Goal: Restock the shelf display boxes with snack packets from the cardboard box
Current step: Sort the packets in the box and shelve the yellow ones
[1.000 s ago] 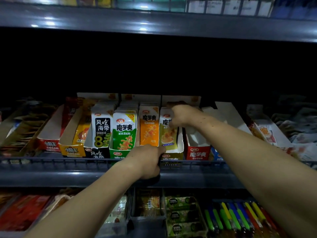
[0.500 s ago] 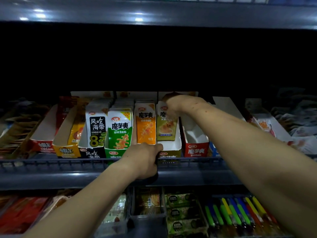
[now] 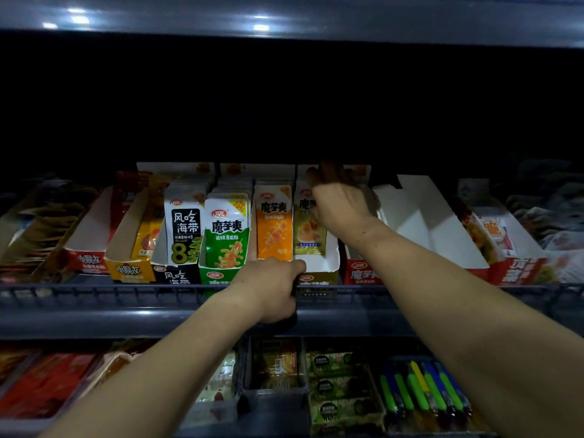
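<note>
Behind the gold packets [image 3: 309, 229], right hand [image 3: 339, 205] grip unclear; left hand [image 3: 273, 287] clamped on shelf rail [image 3: 126, 294].

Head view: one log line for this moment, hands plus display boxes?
right hand: reaching behind olive packets, grip unclear | left hand: fingers curled at olive display box front | red box: looks empty

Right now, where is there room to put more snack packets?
The red box right of the right hand looks mostly bare, white walls showing. The gold box has a gap before its packet. The seaweed, green and orange rows are crowded.
</note>
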`<state>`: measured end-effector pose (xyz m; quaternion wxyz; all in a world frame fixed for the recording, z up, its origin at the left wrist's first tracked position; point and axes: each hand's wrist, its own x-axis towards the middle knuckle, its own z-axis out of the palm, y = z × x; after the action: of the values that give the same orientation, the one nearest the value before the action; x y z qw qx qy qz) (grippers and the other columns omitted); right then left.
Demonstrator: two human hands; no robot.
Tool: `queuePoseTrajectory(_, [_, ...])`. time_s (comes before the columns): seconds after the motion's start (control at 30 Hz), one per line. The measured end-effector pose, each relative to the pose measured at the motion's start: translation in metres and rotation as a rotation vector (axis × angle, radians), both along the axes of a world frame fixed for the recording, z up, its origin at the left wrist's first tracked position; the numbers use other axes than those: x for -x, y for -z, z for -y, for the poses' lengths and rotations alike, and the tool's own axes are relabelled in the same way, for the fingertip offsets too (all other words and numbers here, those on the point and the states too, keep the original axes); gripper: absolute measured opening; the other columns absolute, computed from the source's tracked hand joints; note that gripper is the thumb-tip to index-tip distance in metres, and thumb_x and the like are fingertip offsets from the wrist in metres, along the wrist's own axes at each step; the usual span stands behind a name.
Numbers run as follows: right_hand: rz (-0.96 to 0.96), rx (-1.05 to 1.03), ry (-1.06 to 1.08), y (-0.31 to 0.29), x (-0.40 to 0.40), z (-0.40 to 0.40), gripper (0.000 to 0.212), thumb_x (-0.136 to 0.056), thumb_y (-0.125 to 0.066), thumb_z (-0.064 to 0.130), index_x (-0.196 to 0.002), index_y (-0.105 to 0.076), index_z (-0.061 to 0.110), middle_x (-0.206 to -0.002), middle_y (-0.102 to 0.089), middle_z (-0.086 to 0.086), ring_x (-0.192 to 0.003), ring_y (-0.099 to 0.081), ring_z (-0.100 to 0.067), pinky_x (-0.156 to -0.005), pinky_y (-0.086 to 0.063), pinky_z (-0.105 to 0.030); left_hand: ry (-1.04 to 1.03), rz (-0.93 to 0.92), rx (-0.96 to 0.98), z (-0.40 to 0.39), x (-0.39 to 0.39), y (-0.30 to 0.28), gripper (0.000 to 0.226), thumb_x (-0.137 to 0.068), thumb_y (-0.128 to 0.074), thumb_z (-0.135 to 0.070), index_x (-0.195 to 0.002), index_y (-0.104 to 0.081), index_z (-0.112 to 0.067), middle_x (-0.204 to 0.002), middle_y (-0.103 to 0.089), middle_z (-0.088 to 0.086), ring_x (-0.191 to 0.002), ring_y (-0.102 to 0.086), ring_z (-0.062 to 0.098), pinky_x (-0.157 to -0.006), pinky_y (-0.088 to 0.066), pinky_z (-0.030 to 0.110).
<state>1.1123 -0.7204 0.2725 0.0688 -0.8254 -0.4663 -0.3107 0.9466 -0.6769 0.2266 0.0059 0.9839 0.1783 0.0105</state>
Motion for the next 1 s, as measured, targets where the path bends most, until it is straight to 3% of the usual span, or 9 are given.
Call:
queuePoseTrajectory(0.1, [-0.037,0.057,-0.029,0.001,0.002,-0.002,0.056,-0.082,-0.065,0.003,-0.135,-0.048,0.014,-0.132,-0.047,-0.014,-0.117,-0.049,-0.035,-0.09,-0.044,-0.041,0.001,-0.002,-0.004,0.0,-0.001,0.001,0.043,-0.085,-0.059,-0.03,-0.125,-0.044,-0.027,-0.115,-0.061,0.005,-0.102,-0.058,0.031,-0.08,-0.052,0.038])
queuePoseTrajectory(0.23, [-0.198,0.045,-0.094,0.002,0.0,0.005,0.043,-0.082,-0.066,0.007,-0.124,-0.058,0.014,-0.118,-0.062,-0.013,-0.105,-0.061,-0.034,-0.079,-0.052,-0.038,-0.011,-0.012,0.01,-0.001,-0.002,0.001,0.044,-0.084,-0.059,-0.028,-0.126,-0.044,-0.027,-0.115,-0.061,0.006,-0.103,-0.058,0.031,-0.079,-0.05,0.036])
queuePoseTrajectory(0.4, [-0.34,-0.057,-0.248,0.0,0.014,0.044,0.034,-0.09,-0.058,0.012,-0.124,-0.06,0.012,-0.119,-0.06,-0.01,-0.11,-0.057,-0.027,-0.086,-0.048,-0.034,0.007,0.005,0.038,0.002,0.004,0.0,0.043,-0.084,-0.06,-0.03,-0.124,-0.045,-0.026,-0.114,-0.064,0.005,-0.101,-0.059,0.029,-0.079,-0.047,0.034])
queuePoseTrajectory(0.5, [-0.417,-0.109,-0.352,0.007,0.03,0.082,0.022,-0.091,-0.056,0.012,-0.11,-0.067,0.014,-0.109,-0.064,-0.003,-0.097,-0.058,-0.014,-0.082,-0.045,-0.023,0.002,0.007,0.107,0.0,0.008,-0.001,0.057,-0.085,-0.06,-0.029,-0.137,-0.037,-0.029,-0.121,-0.06,0.007,-0.109,-0.056,0.03,-0.087,-0.047,0.034])
queuePoseTrajectory(0.57, [-0.483,-0.114,-0.38,0.015,0.042,0.106,0.019,-0.09,-0.058,0.014,-0.106,-0.068,0.016,-0.105,-0.066,0.0,-0.091,-0.057,-0.009,-0.081,-0.047,-0.022,0.009,0.073,0.075,0.0,0.013,-0.001,0.062,-0.085,-0.061,-0.03,-0.141,-0.033,-0.031,-0.126,-0.056,0.008,-0.114,-0.052,0.03,-0.093,-0.047,0.038])
queuePoseTrajectory(0.7, [-0.679,-0.091,-0.378,0.044,0.073,0.145,0.016,-0.09,-0.059,0.015,-0.101,-0.068,0.021,-0.092,-0.068,0.007,-0.081,-0.062,-0.007,-0.075,-0.055,-0.029,0.05,0.405,-0.126,0.022,0.044,0.011,0.046,-0.084,-0.06,-0.029,-0.13,-0.052,-0.025,-0.124,-0.057,0.004,-0.116,-0.048,0.029,-0.096,-0.042,0.044])
queuePoseTrajectory(0.8, [-0.831,-0.026,-0.325,0.082,0.097,0.164,0.017,-0.089,-0.057,0.013,-0.098,-0.07,0.021,-0.084,-0.064,0.012,-0.081,-0.062,-0.007,-0.075,-0.053,-0.026,0.108,0.464,0.005,0.055,0.074,0.041,0.033,-0.084,-0.058,-0.03,-0.116,-0.061,-0.021,-0.107,-0.063,0.004,-0.101,-0.057,0.029,-0.08,-0.05,0.043])
queuePoseTrajectory(0.87, [-0.885,0.019,-0.296,0.112,0.11,0.173,0.015,-0.087,-0.06,0.014,-0.094,-0.07,0.022,-0.08,-0.061,0.015,-0.08,-0.059,-0.006,-0.075,-0.051,-0.023,0.073,0.385,0.133,0.072,0.089,0.07,0.025,-0.084,-0.059,-0.03,-0.108,-0.064,-0.023,-0.097,-0.067,0.002,-0.089,-0.062,0.025,-0.071,-0.053,0.04])
queuePoseTrajectory(1.0, [-1.022,0.108,-0.267,0.189,0.144,0.192,0.012,-0.087,-0.063,0.015,-0.091,-0.069,0.025,-0.079,-0.062,0.015,-0.076,-0.057,0.002,-0.069,-0.049,-0.017,0.0,0.192,0.392,0.091,0.115,0.15,0.022,-0.082,-0.051,-0.034,-0.098,-0.065,-0.029,-0.089,-0.07,-0.004,-0.08,-0.065,0.018,-0.066,-0.054,0.037])
